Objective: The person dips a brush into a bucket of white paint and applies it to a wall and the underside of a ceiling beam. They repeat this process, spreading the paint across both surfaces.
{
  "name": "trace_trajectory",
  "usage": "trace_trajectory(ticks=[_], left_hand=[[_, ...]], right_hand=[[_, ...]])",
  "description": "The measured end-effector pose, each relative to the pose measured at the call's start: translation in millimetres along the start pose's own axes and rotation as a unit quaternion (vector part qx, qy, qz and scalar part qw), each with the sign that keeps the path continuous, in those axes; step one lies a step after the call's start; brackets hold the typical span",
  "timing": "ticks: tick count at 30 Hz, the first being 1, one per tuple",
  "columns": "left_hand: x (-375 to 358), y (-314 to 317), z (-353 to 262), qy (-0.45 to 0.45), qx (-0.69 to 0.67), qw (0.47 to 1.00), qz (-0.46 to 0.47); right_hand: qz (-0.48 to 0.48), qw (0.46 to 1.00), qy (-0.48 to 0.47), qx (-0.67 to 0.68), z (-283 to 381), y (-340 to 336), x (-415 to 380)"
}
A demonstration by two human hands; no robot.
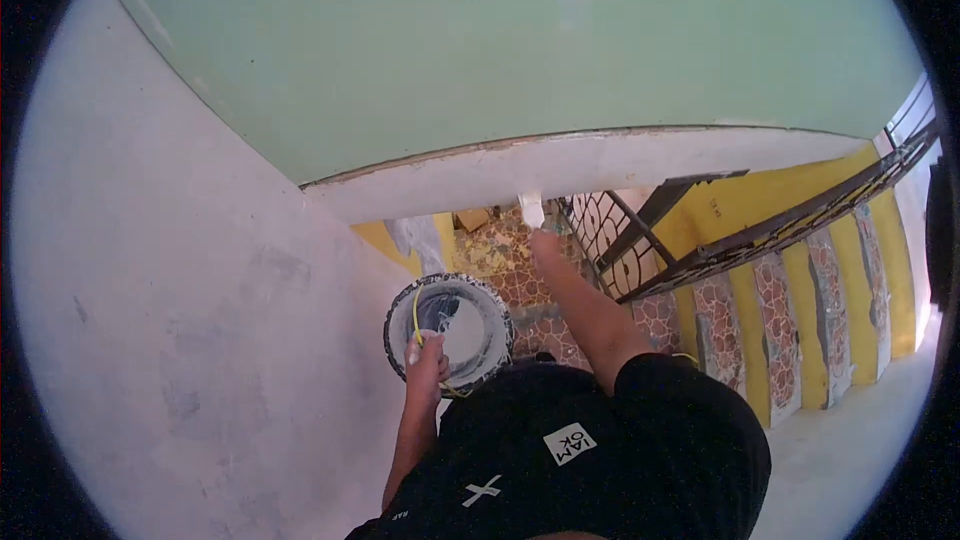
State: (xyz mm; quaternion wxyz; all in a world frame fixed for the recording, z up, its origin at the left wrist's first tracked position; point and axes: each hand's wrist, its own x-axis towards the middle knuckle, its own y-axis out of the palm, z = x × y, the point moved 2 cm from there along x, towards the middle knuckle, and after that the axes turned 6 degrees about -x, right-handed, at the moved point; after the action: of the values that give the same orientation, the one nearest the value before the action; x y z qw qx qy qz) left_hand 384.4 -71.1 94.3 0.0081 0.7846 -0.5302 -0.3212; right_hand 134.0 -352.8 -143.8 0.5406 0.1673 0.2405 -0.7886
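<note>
My left hand (427,356) is closed round the yellow handle (418,315) of a black bucket (393,325). White paint (466,332) lies inside the bucket, and its rim is spattered with white. My right arm reaches forward, and my right hand (543,242) is closed on a paintbrush (532,208) coated in white. The brush tip meets the lower edge of the white band (440,183) under the green panel. The grip of the brush is mostly hidden by my fingers.
A green panel (520,50) stands ahead, with a whitish wall (190,290) to the left. A dark metal railing (690,258) runs along the stairs (775,315) at right, which have yellow risers. Patterned floor tiles (515,285) show below, beside a yellow wall (735,202).
</note>
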Motion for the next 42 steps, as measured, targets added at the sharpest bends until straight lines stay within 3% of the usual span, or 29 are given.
trace_trajectory(ticks=[1,3,8,10,13,14,17,18,20,21,23,24,26,30,32,34,37,38,40,42], left_hand=[[3,-1,-1,-0.004,0.007,1.000,-0.002],[8,-6,6,0.009,0.004,1.000,0.003],[15,-8,2,-0.026,-0.031,0.999,-0.032],[17,-9,12,-0.024,-0.050,0.996,-0.069],[20,-7,18,0.024,-0.023,0.999,-0.024],[19,-5,18,0.012,-0.042,0.999,-0.002],[15,-2,24,0.000,-0.086,0.995,0.046],[16,1,24,0.003,-0.110,0.991,0.078],[16,0,28,-0.003,-0.144,0.986,0.089],[15,0,31,-0.016,-0.180,0.979,0.095],[11,3,27,-0.009,-0.186,0.979,0.085],[7,5,29,-0.010,-0.186,0.979,0.077],[7,9,33,0.002,-0.189,0.981,0.053],[8,7,41,0.000,-0.157,0.987,0.045],[0,10,47,-0.036,-0.169,0.980,0.096],[-1,6,53,-0.039,-0.169,0.977,0.125],[-5,4,55,-0.122,-0.123,0.966,0.192],[-7,4,56,-0.133,-0.123,0.966,0.187],[-8,4,54,-0.125,-0.123,0.959,0.221],[-8,5,57,-0.123,-0.133,0.961,0.211]], right_hand=[[-0.001,1.000,0.008,0.003,-8,-1,4],[0.144,0.989,0.006,0.038,-22,-3,5],[0.234,0.961,0.117,0.086,-9,-49,-74],[0.343,0.935,0.051,0.070,11,-77,-107],[0.457,0.888,0.053,-0.021,35,-110,-141],[0.464,0.883,0.059,-0.027,41,-113,-154],[0.481,0.829,-0.009,-0.285,65,-123,-191],[0.482,0.827,-0.009,-0.288,54,-118,-195],[0.462,0.790,-0.266,-0.304,33,-94,-193],[0.465,0.785,-0.271,-0.308,22,-71,-189],[0.377,0.685,-0.376,-0.497,-1,-27,-192],[0.385,0.677,-0.378,-0.502,-2,-12,-210],[0.306,0.635,-0.341,-0.622,9,16,-239],[0.325,0.620,-0.383,-0.603,-49,78,-209],[0.302,0.640,-0.414,-0.572,-79,93,-201],[0.289,0.629,-0.433,-0.577,-95,97,-208],[0.241,0.605,-0.493,-0.577,-119,106,-232],[0.248,0.609,-0.483,-0.579,-130,105,-237],[0.384,0.583,-0.247,-0.672,-149,108,-237],[0.378,0.586,-0.244,-0.674,-151,106,-239]])
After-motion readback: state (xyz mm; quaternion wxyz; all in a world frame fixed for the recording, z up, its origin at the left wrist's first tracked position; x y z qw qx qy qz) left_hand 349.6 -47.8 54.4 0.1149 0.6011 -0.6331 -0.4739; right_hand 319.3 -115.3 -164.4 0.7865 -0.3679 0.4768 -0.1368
